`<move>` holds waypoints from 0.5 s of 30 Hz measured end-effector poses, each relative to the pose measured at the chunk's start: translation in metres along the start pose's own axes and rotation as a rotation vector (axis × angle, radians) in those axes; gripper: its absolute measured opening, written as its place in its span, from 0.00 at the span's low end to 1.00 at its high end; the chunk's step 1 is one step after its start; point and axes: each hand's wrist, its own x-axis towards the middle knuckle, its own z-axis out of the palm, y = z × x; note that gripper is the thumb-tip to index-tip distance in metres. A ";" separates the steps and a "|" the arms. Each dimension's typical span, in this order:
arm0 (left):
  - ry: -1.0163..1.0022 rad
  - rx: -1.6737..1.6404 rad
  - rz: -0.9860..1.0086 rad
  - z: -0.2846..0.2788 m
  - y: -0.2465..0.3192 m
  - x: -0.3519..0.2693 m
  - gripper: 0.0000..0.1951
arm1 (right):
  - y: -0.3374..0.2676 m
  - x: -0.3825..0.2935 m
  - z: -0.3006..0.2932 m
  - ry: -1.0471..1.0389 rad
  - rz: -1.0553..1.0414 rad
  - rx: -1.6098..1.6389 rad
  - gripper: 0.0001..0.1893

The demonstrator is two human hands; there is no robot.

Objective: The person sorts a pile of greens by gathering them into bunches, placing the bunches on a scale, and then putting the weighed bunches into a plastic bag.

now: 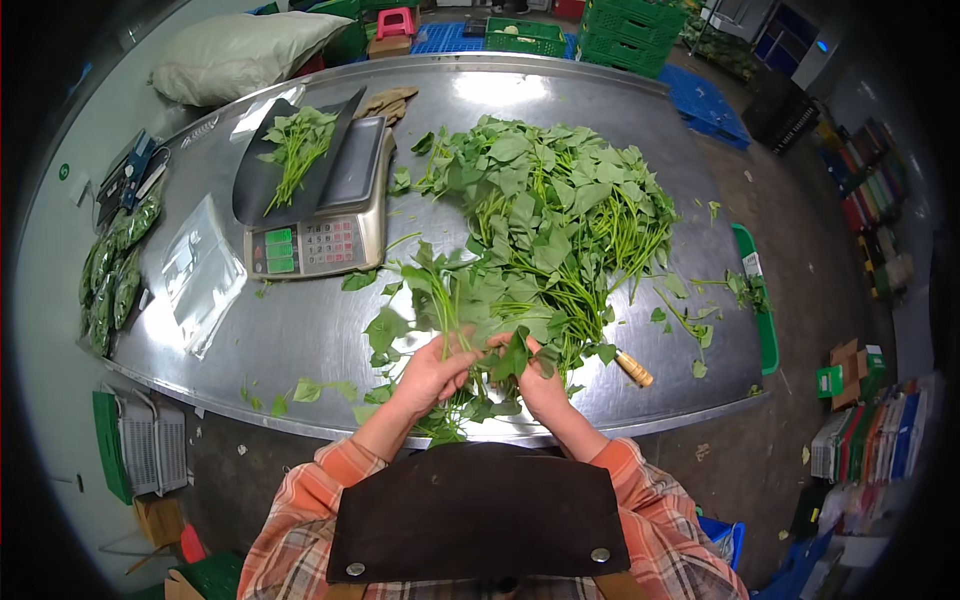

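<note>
Near the front edge of the metal table (pixel 322 397), my left hand (pixel 439 371) grips the stems of a few leafy greens (pixel 442 289), their leaves pointing away from me. Close beside it, my right hand (pixel 541 382) has its fingers among green leaves (pixel 514 356); a leaf partly covers the fingertips. A large heap of leafy green stems (pixel 555 202) lies just beyond both hands. Right of the heap a wooden handle (pixel 634 368) sticks out, its other end hidden. A bunch of greens (pixel 300 146) rests in a dark curved tray (pixel 251 180) on a digital scale (pixel 322 251).
Clear plastic bags (pixel 199 277) lie left of the scale, with bagged greens (pixel 120 262) at the far left. A brown glove (pixel 386 103) is behind the scale. Loose leaves and sprigs (pixel 694 326) are scattered right. Green crates (pixel 630 34) and a white sack (pixel 247 56) stand beyond the table.
</note>
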 end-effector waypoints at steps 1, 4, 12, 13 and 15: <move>-0.024 0.143 0.006 -0.001 -0.005 0.000 0.20 | 0.002 0.001 0.002 0.026 -0.068 0.042 0.12; 0.001 0.392 0.013 -0.003 -0.012 -0.005 0.19 | -0.019 0.000 0.010 -0.071 0.015 -0.151 0.13; -0.161 0.649 -0.053 0.001 -0.011 -0.011 0.11 | 0.004 0.010 0.002 -0.094 0.132 -0.492 0.16; -0.141 0.433 -0.084 -0.002 -0.015 -0.009 0.10 | 0.007 0.011 0.003 -0.069 0.150 -0.336 0.15; -0.088 0.080 -0.118 -0.007 -0.023 -0.003 0.11 | 0.016 0.012 0.002 -0.016 0.112 -0.174 0.12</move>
